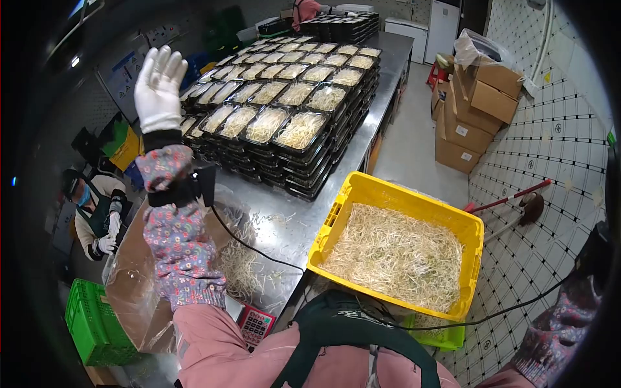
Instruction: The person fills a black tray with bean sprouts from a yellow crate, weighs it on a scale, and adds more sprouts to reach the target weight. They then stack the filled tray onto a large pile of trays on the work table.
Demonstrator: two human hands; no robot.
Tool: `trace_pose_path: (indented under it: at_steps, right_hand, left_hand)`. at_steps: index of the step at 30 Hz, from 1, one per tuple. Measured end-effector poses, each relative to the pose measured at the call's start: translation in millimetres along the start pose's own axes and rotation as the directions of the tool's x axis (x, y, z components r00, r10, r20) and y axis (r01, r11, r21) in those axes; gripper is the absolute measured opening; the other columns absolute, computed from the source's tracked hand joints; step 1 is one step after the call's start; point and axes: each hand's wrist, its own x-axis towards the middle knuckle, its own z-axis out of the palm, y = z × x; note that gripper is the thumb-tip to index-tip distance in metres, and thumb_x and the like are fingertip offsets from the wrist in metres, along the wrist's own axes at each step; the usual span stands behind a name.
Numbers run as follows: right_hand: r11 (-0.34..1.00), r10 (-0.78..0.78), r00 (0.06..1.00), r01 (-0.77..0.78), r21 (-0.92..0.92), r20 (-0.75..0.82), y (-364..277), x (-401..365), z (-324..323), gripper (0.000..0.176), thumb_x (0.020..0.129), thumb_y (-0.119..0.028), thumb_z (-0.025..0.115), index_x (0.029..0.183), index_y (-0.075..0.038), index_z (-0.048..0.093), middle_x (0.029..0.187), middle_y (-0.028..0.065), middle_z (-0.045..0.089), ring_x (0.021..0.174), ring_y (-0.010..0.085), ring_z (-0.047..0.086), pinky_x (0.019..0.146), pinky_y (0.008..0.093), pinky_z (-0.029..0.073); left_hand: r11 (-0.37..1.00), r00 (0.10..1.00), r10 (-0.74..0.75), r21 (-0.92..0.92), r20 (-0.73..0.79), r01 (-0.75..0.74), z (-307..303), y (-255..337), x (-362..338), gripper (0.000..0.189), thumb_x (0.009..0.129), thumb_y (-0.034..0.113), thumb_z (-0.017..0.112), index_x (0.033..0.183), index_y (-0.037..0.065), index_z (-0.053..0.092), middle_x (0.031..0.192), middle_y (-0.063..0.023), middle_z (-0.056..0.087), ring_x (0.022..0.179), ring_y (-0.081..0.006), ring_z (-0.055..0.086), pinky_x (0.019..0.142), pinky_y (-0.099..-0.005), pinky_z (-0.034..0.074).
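Note:
My left hand [160, 90], in a white glove, is raised at the upper left with its fingers stretched up and palm showing. It holds nothing. Behind it, stacks of black trays filled with bean sprouts [301, 130] cover much of the metal table [381, 90]. Loose sprouts [242, 268] lie on the table below my left forearm. In front of me, to the right, is a yellow crate [475, 265] holding a thick layer of bean sprouts [394, 255]. Of my right arm only the flowered sleeve [559, 336] shows at the right edge; the hand is out of sight.
A black cable [249, 247] runs from my left wrist. A red-framed keypad [257, 325] sits by the table's near edge. A masked co-worker [100, 210] is at the left, above a green crate [97, 320]. Cardboard boxes [462, 132] and red-handled tools [511, 196] stand on the right.

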Motion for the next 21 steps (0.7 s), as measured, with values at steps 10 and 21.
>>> trace_pose_path:
  at_steps: [10,21]
  right_hand:
    - [0.722,0.484,0.875,-0.400,-0.565,-0.002,235,-121,128,0.051,0.098,-0.039,0.047,0.138,-0.007,0.047,0.128,0.0088,0.059,0.115,0.0154,0.058,0.099,0.0318,0.045]
    - [0.722,0.323,0.717,0.235,-0.651,0.618,425,-228,374,0.079,0.080,-0.038,0.071,0.144,-0.008,0.036,0.144,0.0206,0.040,0.134,0.0381,0.036,0.110,0.0516,0.027]
  left_hand:
    - [0.645,0.658,-0.736,0.132,-0.156,0.753,-226,-193,-145,0.047,0.093,0.024,0.059,0.133,0.004,0.045,0.120,-0.0159,0.061,0.100,-0.0284,0.065,0.080,-0.0407,0.057]
    - [0.257,0.231,-0.959,-0.161,-0.167,0.953,-255,-364,-231,0.098,0.067,0.092,0.043,0.125,0.014,0.051,0.113,-0.0090,0.056,0.097,-0.0308,0.052,0.096,-0.0473,0.036]
